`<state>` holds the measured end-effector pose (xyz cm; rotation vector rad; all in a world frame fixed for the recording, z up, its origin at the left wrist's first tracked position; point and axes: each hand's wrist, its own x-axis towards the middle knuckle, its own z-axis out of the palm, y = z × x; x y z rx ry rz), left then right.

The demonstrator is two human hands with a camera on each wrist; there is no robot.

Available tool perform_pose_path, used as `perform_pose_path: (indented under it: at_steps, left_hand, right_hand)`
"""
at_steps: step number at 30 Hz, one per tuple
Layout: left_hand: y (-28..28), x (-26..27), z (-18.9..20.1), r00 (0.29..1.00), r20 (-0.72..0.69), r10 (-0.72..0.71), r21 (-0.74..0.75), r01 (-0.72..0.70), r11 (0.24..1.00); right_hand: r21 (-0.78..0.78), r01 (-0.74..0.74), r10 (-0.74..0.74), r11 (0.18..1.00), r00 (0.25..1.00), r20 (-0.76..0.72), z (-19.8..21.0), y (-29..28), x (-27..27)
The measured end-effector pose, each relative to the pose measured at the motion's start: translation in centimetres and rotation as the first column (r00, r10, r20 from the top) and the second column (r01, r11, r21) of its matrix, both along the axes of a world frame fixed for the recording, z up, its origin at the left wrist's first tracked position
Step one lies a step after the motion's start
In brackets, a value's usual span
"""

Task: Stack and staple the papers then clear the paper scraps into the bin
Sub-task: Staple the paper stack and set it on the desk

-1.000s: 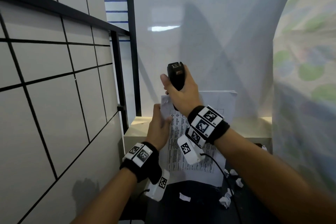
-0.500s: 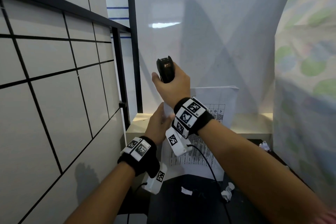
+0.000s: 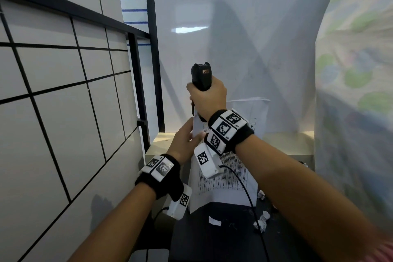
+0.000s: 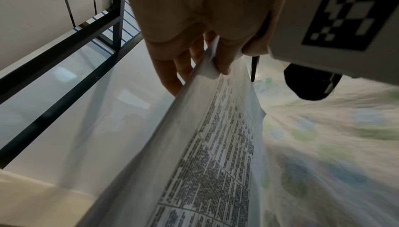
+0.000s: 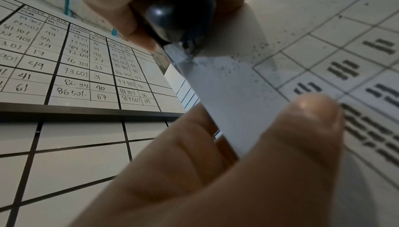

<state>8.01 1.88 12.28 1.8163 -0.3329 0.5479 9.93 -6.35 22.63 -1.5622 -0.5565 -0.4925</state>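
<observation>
A stack of printed papers [image 3: 225, 178] is held upright in the air in front of me. My left hand [image 3: 187, 140] pinches its left edge, thumb on the near side and fingers [image 4: 172, 70] behind the sheets [image 4: 215, 145]. My right hand [image 3: 207, 100] grips a black stapler [image 3: 201, 76] above the top left corner of the stack. In the right wrist view the stapler [image 5: 179, 20] has its metal mouth over the corner of the papers [image 5: 226, 85]. Crumpled paper scraps [image 3: 260, 222] lie on the dark table [image 3: 212, 244] below.
A whiteboard [image 3: 63, 112] with a black grid and black frame stands close on the left. A white wall [image 3: 234, 38] is ahead, with a pale wooden ledge [image 3: 297, 140] at its foot. A floral curtain [image 3: 357, 91] hangs on the right.
Both hands, the papers and the stapler have drifted slightly left and up in the head view. The stapler stays on the top left corner and the grips are unchanged.
</observation>
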Motion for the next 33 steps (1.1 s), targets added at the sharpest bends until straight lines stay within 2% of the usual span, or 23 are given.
perform_pose_path:
  at_steps: [8, 17, 20, 22, 24, 27, 29, 31, 33]
  left_hand:
    - [-0.5, 0.2, 0.2, 0.998, 0.001, 0.061, 0.076, -0.061, 0.995]
    - [-0.1, 0.9, -0.3, 0.999, -0.007, 0.054, 0.109, -0.053, 0.993]
    - [-0.5, 0.7, -0.1, 0.997, 0.021, 0.069, 0.097, -0.07, 0.993]
    - [-0.8, 0.6, 0.0, 0.997, 0.019, 0.076, 0.084, -0.077, 0.993]
    - [-0.9, 0.9, 0.0, 0.995, -0.002, 0.103, 0.088, -0.102, 0.991]
    - [-0.9, 1.3, -0.1, 0.988, -0.035, 0.148, 0.084, -0.145, 0.986]
    - [-1.0, 1.3, 0.0, 0.984, -0.059, 0.166, 0.084, -0.161, 0.983]
    - [-1.0, 1.2, 0.2, 0.982, -0.056, 0.182, 0.103, -0.176, 0.979]
    - [-1.1, 0.9, 0.2, 0.979, -0.063, 0.193, 0.109, -0.186, 0.976]
  right_hand:
    - [-0.066, 0.048, -0.042, 0.997, 0.996, 0.083, -0.7, -0.2, 0.2]
    - [-0.095, 0.15, -0.147, 0.984, 0.988, 0.044, -0.4, 0.2, 0.5]
    - [-0.113, 0.117, -0.113, 0.987, 0.993, 0.039, -0.2, -0.1, 0.5]
    - [-0.051, 0.047, -0.046, 0.998, 0.999, 0.027, 0.0, -0.7, 0.2]
    - [0.124, 0.028, -0.028, 0.992, 1.0, -0.009, 0.5, -1.8, 0.1]
    - [0.431, 0.073, -0.056, 0.899, 0.997, -0.052, 1.8, -4.5, 0.4]
    - [0.552, 0.064, -0.038, 0.832, 0.998, -0.058, 2.3, -6.9, 0.7]
    - [0.572, 0.063, -0.032, 0.818, 0.997, -0.064, 1.5, -9.6, 1.1]
    - [0.499, 0.095, -0.053, 0.861, 0.994, -0.098, -1.0, -12.5, 1.6]
